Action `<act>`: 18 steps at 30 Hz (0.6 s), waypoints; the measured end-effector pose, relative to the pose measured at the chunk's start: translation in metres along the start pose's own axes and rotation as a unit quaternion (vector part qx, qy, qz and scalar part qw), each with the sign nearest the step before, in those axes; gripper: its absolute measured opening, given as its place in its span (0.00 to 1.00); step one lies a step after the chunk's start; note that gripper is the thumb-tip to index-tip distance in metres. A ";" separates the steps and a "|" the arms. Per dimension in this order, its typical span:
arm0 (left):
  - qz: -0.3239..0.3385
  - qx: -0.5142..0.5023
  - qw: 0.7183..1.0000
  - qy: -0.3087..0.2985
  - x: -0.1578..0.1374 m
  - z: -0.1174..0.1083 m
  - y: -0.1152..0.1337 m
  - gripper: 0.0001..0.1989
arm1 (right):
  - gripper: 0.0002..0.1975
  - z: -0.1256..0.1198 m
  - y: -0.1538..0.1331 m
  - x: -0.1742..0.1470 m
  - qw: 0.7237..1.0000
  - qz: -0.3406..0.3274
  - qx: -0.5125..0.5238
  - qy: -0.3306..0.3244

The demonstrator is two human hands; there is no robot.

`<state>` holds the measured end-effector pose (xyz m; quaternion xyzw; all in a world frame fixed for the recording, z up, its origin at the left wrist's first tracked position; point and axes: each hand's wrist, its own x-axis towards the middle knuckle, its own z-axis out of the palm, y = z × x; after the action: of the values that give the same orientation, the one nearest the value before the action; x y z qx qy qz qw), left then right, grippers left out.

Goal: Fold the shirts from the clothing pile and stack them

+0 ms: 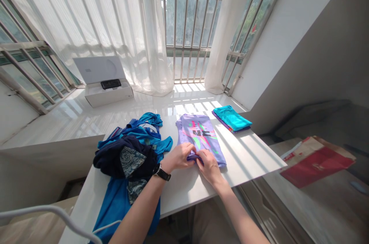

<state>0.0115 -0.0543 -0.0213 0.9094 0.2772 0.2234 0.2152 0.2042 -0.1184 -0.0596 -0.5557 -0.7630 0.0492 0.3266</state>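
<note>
A lavender T-shirt (215, 148) with dark letters and pink and green print lies folded into a narrow panel on the white table. My left hand (180, 155), with a black watch on the wrist, pinches its near edge from the left. Close beside it, my right hand (208, 164) grips the same edge, fingers closed on a gathered bit of cloth. The fingertips of both hands almost meet. Left of the shirt sits a loose heap of blue clothes (164, 145), with a dark navy garment (111, 155) with paisley patches on top.
Folded turquoise cloth (233, 118) lies on a purple piece at the table's right. An open white box (109, 96) holding a black device (111, 83) stands on the windowsill. A red and brown paper bag (317, 163) is off to the right; a white cable (54, 209) crosses the lower left.
</note>
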 end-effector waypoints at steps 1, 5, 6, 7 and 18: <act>0.011 0.003 1.000 0.001 0.000 0.002 0.000 0.15 | 0.10 0.000 0.001 -0.001 1.000 0.000 0.005 0.004; 0.019 0.024 0.999 0.011 0.002 0.011 -0.001 0.15 | 0.11 0.000 0.004 -0.002 0.999 -0.024 0.009 0.032; 0.014 0.030 0.999 0.011 0.003 0.013 -0.002 0.15 | 0.11 0.000 0.004 -0.003 0.999 -0.030 0.006 0.038; 0.010 0.037 0.999 0.008 0.003 0.014 -0.003 0.14 | 0.12 0.001 0.004 -0.003 0.999 -0.034 0.002 0.041; 0.031 0.050 0.997 -0.045 0.002 0.010 -0.006 0.13 | 0.13 -0.037 0.025 -0.030 0.997 -0.036 -0.060 0.015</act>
<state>0.0158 -0.0510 -0.0314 0.9361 0.2501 0.1748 0.1747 0.2504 -0.1464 -0.0546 -0.5471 -0.7792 -0.0162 0.3055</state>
